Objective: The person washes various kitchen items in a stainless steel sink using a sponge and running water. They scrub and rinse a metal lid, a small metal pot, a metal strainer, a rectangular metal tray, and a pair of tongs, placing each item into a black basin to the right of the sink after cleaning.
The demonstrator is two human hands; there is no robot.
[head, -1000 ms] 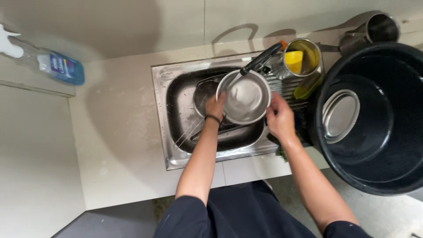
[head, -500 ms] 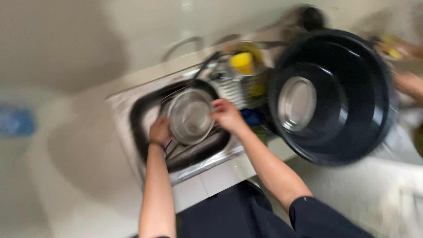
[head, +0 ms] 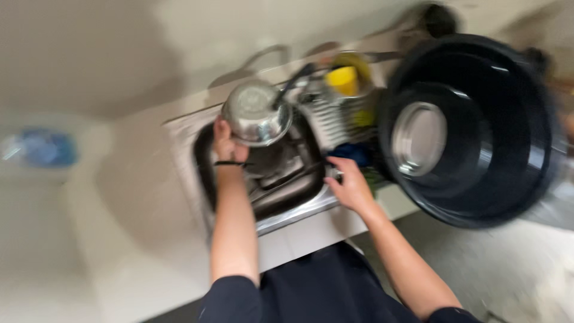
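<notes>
- Left hand [head: 227, 143]: fingers clasped on the rim of a steel bowl [head: 256, 113], held raised over the far-left part of the sink [head: 281, 206], bowl tilted.
- Right hand [head: 351, 186]: rests at the sink's right edge, near a blue item [head: 353, 152] (kind unclear through blur); whether it grips anything cannot be told.
- Large black tub [head: 526, 149]: stands right of the sink, with a round steel dish [head: 418, 137] lying inside it.
- Yellow cup [head: 344, 81]: sits behind the sink, beside the tub.
- Blue bottle [head: 42, 148]: far left on the counter.
</notes>
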